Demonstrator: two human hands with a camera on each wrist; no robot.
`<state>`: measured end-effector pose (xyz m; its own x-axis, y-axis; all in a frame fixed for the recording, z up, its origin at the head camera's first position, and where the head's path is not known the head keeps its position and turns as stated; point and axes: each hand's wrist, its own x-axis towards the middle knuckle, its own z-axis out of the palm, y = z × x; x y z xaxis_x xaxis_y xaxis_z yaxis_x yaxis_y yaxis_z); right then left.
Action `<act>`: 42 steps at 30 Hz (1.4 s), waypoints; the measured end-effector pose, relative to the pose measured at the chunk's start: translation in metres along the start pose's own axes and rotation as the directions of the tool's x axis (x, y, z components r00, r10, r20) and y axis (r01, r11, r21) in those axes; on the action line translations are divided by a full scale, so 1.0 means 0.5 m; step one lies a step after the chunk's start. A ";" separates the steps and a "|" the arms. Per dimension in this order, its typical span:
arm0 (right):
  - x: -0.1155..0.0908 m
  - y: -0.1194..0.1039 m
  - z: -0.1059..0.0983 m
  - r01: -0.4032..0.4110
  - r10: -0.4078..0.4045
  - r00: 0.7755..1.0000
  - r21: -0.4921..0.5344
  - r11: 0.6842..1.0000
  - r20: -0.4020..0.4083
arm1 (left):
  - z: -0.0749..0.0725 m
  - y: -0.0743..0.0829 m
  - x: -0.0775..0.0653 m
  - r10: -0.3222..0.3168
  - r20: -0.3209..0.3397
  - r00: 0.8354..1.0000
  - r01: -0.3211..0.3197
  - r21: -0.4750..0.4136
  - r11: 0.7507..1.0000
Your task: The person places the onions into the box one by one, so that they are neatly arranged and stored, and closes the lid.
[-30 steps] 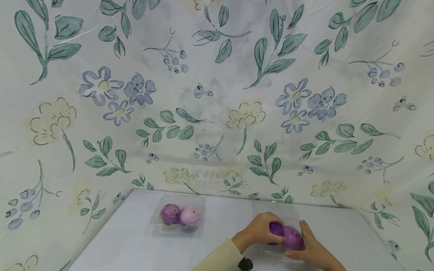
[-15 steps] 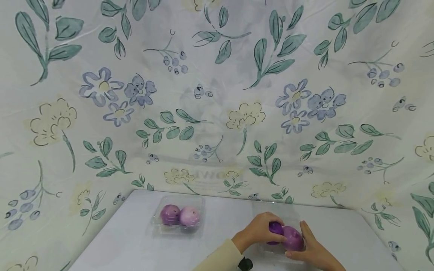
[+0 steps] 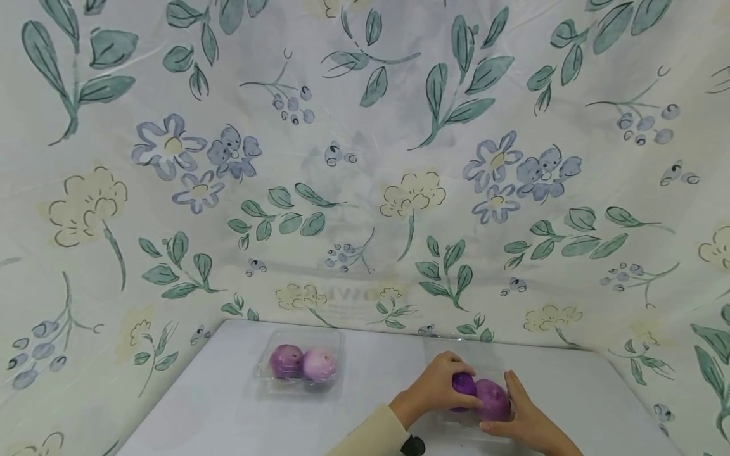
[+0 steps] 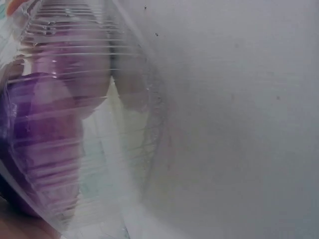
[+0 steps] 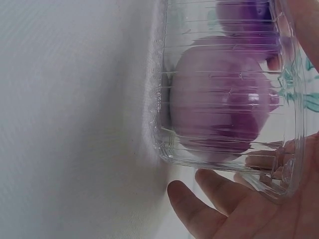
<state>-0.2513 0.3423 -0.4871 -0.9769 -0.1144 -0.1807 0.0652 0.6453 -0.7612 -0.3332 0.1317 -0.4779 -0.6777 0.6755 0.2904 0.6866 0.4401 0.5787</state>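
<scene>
In the head view my left hand [image 3: 441, 386] reaches over a clear plastic container [image 5: 159, 99] and grips a shiny dark purple round vegetable [image 3: 463, 383], its thumb along the front. Right beside that sits a paler purple onion [image 3: 493, 400] in the same container. My right hand [image 3: 527, 415] holds the container's right end, thumb at the front and fingers up behind. The right wrist view shows the onion through the ribbed wall, with the fingers [image 5: 194, 209] alongside the end. Part of the dark vegetable is hidden by the left hand.
At the left of the white table [image 3: 199, 405] stands another clear plastic container [image 3: 268, 386] with two purple onions [image 3: 302, 363]. The open clear lid [image 3: 462, 347] lies behind the hands. A small dark object [image 3: 413, 446] shows under the left sleeve. A floral cloth [image 3: 365, 190] hangs behind.
The left hand's knuckles have lifted slightly over the dark vegetable, and its grip remains. The right hand, onion and containers stay practically in place.
</scene>
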 end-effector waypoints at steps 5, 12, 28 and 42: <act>-0.001 -0.002 0.001 0.006 -0.006 1.000 0.008 1.000 -0.001 | -0.003 0.005 0.000 -0.031 0.015 0.999 0.031 0.005 1.000; -0.004 -0.007 0.002 0.005 -0.004 1.000 0.037 0.999 -0.005 | 0.005 0.001 0.003 0.001 0.062 0.998 -0.008 0.117 0.993; -0.001 0.000 0.003 0.013 -0.013 1.000 0.003 1.000 -0.014 | -0.001 -0.014 -0.005 0.031 -0.041 0.999 -0.036 -0.116 0.993; 0.000 -0.001 0.004 0.002 -0.002 1.000 -0.011 1.000 -0.020 | -0.033 -0.038 -0.007 -0.132 -0.311 0.941 0.012 -0.361 0.933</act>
<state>-0.2508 0.3403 -0.4878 -0.9808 -0.1013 -0.1666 0.0607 0.6535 -0.7545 -0.3485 0.1112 -0.4773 -0.8106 0.3934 0.4338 0.5374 0.2053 0.8180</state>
